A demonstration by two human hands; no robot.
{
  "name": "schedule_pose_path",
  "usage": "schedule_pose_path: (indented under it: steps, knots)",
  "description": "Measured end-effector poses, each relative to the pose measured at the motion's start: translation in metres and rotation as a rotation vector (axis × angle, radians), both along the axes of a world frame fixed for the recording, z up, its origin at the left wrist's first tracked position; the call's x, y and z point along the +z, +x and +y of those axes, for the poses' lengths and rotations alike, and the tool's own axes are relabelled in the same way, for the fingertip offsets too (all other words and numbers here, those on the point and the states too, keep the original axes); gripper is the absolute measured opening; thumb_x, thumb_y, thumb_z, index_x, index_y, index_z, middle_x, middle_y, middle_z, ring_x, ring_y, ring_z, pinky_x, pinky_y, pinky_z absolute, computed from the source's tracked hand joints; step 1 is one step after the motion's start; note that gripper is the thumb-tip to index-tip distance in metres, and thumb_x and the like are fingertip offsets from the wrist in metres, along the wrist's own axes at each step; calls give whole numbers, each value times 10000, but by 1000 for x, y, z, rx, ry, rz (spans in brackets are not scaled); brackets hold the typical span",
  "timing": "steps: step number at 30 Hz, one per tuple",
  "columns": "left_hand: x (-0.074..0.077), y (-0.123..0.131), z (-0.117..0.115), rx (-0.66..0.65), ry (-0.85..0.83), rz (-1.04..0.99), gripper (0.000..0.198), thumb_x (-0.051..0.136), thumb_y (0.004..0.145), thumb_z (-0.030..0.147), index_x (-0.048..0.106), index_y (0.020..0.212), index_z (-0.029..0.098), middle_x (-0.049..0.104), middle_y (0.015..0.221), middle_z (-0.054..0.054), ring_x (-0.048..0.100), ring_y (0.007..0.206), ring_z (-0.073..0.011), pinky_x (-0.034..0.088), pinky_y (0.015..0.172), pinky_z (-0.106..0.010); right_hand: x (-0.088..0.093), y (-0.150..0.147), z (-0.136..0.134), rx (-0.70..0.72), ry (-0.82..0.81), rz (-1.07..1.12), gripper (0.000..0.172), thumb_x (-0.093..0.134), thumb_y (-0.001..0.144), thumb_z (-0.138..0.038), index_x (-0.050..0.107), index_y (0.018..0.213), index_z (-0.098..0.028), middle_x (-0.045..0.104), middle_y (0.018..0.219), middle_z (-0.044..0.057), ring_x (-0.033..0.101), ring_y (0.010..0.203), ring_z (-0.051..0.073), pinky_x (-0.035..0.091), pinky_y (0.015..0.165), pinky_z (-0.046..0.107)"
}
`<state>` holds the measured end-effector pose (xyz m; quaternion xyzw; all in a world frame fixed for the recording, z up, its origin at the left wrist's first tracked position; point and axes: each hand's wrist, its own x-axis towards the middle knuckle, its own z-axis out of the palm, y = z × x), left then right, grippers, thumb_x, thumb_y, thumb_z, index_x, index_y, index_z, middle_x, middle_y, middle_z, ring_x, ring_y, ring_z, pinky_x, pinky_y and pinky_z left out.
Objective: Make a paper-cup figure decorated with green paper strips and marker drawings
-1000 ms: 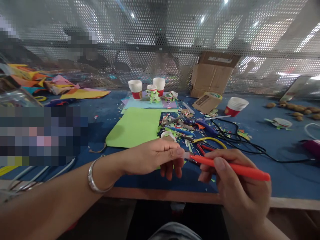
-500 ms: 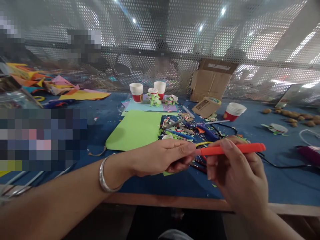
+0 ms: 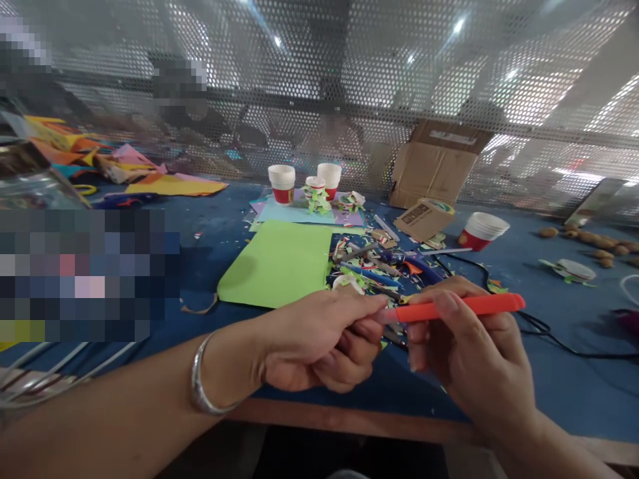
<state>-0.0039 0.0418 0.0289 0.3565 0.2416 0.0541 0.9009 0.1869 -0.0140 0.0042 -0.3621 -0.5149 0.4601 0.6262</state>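
Note:
My right hand (image 3: 476, 352) grips an orange-red marker pen (image 3: 479, 305) between thumb and fingers, with the pen lying nearly level. At the pen's pale left end, my left hand (image 3: 324, 339) is closed, its thumb and forefinger pinching that tip. The tip itself is mostly hidden by the fingers. Both hands are above the blue table near its front edge. Behind my left hand lies a bright green sheet (image 3: 279, 263), and a heap of paper scraps and tools (image 3: 379, 263) sits beyond the pen.
Paper cup stacks (image 3: 282, 184) and small green-and-white paper figures (image 3: 315, 194) stand at the back. Another cup stack (image 3: 483, 231), a cardboard box (image 3: 434, 169) and a black cable (image 3: 564, 344) are on the right. Coloured paper (image 3: 174, 186) lies at the far left.
My left hand has shifted slightly down and turned, its curled fingers showing more. The marker pen has moved a little left and tilts slightly more. The view has swung slightly left.

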Motion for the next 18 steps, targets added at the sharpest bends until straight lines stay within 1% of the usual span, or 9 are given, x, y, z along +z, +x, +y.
schedule_pose_path:
  steps: [3, 7, 9, 11, 13, 14, 16, 17, 18]
  knots:
    - [2, 2, -5, 27, 5, 7, 530, 521, 978, 619, 335, 690, 215, 205, 531, 114, 94, 417, -43, 101, 375, -163, -2, -2, 0, -16, 6, -9, 223, 649, 987, -357, 771, 891, -196, 676, 645, -16, 637, 398, 96, 512, 351, 164]
    - [5, 6, -16, 149, 95, 29, 466, 496, 1022, 533, 369, 717, 204, 235, 576, 105, 111, 457, -45, 104, 409, -161, -3, -3, -1, -30, 10, -1, 237, 658, 977, -368, 766, 863, -190, 667, 632, -16, 630, 395, 96, 504, 344, 167]
    - [4, 6, -17, 163, 159, 26, 459, 458, 1037, 532, 373, 729, 203, 235, 595, 100, 125, 473, -51, 113, 425, -172, -1, -5, 1, -32, -5, 11, 249, 663, 969, -376, 752, 834, -186, 661, 606, -17, 617, 380, 97, 490, 334, 165]
    - [2, 5, -14, 148, 287, 19, 474, 459, 1024, 576, 383, 743, 201, 232, 625, 93, 142, 497, -60, 126, 444, -187, 2, -6, 4, -21, -37, 22, 245, 672, 956, -379, 743, 825, -183, 664, 586, -14, 611, 367, 102, 493, 336, 172]
    - [2, 1, -6, 175, 513, 44, 482, 454, 1014, 609, 409, 765, 199, 244, 657, 79, 177, 520, -71, 159, 466, -208, 7, -5, 10, 4, -97, 34, 235, 693, 933, -384, 743, 828, -180, 662, 573, -13, 600, 359, 104, 491, 333, 176]
    - [2, -2, 0, 212, 670, 81, 478, 441, 1019, 610, 421, 775, 199, 266, 667, 71, 213, 531, -77, 188, 482, -220, 10, -4, 13, 2, -118, 39, 215, 720, 910, -384, 746, 845, -181, 653, 568, -20, 584, 353, 97, 476, 325, 168]
    - [4, -9, 11, 327, 1090, 209, 442, 435, 1040, 562, 453, 790, 198, 361, 678, 49, 322, 572, -94, 252, 536, -247, 17, 1, 22, -15, -126, 40, 200, 767, 864, -385, 743, 885, -188, 655, 579, -28, 575, 359, 88, 449, 319, 153]
    - [6, -13, 16, 377, 1305, 298, 413, 449, 1046, 527, 471, 799, 197, 408, 683, 39, 372, 603, -104, 274, 569, -260, 20, 5, 28, -25, -157, 13, 209, 792, 843, -385, 733, 873, -187, 659, 589, -28, 582, 376, 85, 448, 331, 147]
    - [7, -17, 21, 414, 1477, 376, 388, 462, 1049, 499, 492, 808, 196, 437, 676, 35, 397, 617, -111, 283, 589, -271, 22, 10, 34, -26, -180, -29, 231, 827, 807, -381, 725, 852, -179, 654, 583, -31, 571, 373, 77, 446, 336, 144]
